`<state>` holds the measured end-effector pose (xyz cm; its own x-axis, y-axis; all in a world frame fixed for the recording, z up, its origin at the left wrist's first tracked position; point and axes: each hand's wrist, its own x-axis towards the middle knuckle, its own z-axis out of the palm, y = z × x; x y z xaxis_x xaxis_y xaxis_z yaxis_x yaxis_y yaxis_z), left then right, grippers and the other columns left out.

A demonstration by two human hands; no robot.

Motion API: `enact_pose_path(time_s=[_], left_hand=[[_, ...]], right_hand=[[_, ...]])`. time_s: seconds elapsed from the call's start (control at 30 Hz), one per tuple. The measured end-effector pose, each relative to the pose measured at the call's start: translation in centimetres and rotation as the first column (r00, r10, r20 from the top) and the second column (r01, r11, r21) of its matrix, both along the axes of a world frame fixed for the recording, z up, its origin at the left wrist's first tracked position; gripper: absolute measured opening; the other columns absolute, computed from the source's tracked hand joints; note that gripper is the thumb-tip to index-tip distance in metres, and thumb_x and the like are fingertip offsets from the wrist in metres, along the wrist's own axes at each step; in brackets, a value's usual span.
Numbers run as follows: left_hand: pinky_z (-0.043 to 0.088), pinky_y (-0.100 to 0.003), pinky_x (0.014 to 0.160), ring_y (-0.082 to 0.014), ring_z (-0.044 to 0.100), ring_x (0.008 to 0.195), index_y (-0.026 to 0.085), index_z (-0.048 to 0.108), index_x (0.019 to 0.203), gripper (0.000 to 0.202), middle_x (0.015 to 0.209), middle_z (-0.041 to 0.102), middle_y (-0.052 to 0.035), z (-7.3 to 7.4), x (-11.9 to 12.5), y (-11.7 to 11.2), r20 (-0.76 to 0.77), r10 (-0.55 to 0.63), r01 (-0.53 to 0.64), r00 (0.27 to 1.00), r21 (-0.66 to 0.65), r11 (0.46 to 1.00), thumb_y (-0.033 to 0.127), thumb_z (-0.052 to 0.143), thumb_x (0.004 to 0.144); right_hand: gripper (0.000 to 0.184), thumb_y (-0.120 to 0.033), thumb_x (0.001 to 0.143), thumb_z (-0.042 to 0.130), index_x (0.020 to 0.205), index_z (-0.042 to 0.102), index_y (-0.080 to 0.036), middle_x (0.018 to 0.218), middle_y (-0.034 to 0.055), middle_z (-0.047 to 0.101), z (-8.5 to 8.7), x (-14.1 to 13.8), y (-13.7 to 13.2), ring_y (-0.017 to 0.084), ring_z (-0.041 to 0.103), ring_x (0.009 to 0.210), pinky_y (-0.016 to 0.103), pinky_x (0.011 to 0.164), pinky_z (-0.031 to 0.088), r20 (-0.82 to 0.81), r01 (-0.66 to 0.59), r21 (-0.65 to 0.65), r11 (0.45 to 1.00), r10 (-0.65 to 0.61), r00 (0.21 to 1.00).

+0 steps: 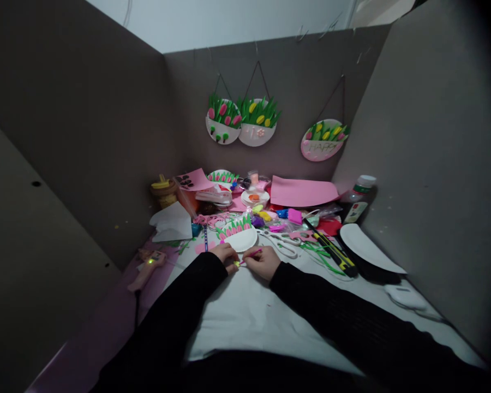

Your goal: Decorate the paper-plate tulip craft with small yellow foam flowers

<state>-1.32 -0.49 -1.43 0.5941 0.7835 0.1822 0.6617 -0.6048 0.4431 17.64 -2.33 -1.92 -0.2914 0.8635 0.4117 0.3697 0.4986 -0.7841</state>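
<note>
My left hand (225, 254) and my right hand (262, 262) meet over the white table sheet (245, 311), just in front of a half paper plate with green grass and pink tulips (239, 234). My right hand pinches a thin pink stick (251, 254) that points left. My left hand's fingers are closed on a small yellow-green piece (237, 264) at the stick's tip. Both arms wear black sleeves.
White scissors (282, 243) and a yellow-black utility knife (333, 252) lie right of the plate. A pink glue gun (147, 267) lies left. Coloured clay, pink paper (303, 192), a glue bottle (360, 199) and plates crowd the back. Three flower baskets (241, 123) hang on grey partition walls.
</note>
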Motion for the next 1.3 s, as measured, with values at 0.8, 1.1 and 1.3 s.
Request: enact_pose_path(time_s=[0.8, 1.1, 1.3], left_hand=[[0.042, -0.028, 0.068, -0.0155, 0.052, 0.075, 0.018, 0.066, 0.084, 0.024, 0.080, 0.053, -0.0038, -0.59, -0.19, 0.32, 0.063, -0.038, 0.036, 0.997, 0.038, 0.999, 0.031, 0.063, 0.064], [0.042, -0.028, 0.070, -0.0157, 0.052, 0.077, 0.018, 0.066, 0.083, 0.024, 0.080, 0.054, -0.0035, -0.80, -0.29, 0.39, 0.073, -0.029, 0.027, 0.997, 0.032, 0.999, 0.031, 0.065, 0.063], [0.042, -0.026, 0.065, -0.0134, 0.051, 0.070, 0.017, 0.067, 0.084, 0.021, 0.078, 0.053, -0.0041, -0.98, -0.16, 0.42, 0.121, -0.066, 0.061, 0.990, 0.043, 0.997, 0.026, 0.061, 0.067]], right_hand=[[0.018, -0.013, 0.067, 0.051, 0.067, 0.068, -0.015, 0.061, 0.0015, 0.067, 0.20, 0.08, -0.18, 0.012, 0.059, 0.054, 0.020, 0.053, 0.044, 0.002, -0.004, 0.090, 0.996, 0.003, 1.000], [0.018, -0.013, 0.066, 0.050, 0.066, 0.068, -0.016, 0.057, 0.0001, 0.065, -0.24, 0.07, -0.06, 0.011, 0.056, 0.051, 0.019, 0.052, 0.043, 0.053, -0.027, 0.040, 0.999, 0.024, 0.998], [0.017, -0.014, 0.066, 0.050, 0.065, 0.067, -0.014, 0.059, 0.0021, 0.066, 0.16, 0.30, 0.07, 0.011, 0.056, 0.050, 0.020, 0.049, 0.043, -0.044, 0.048, 0.093, 0.994, -0.044, 0.998]])
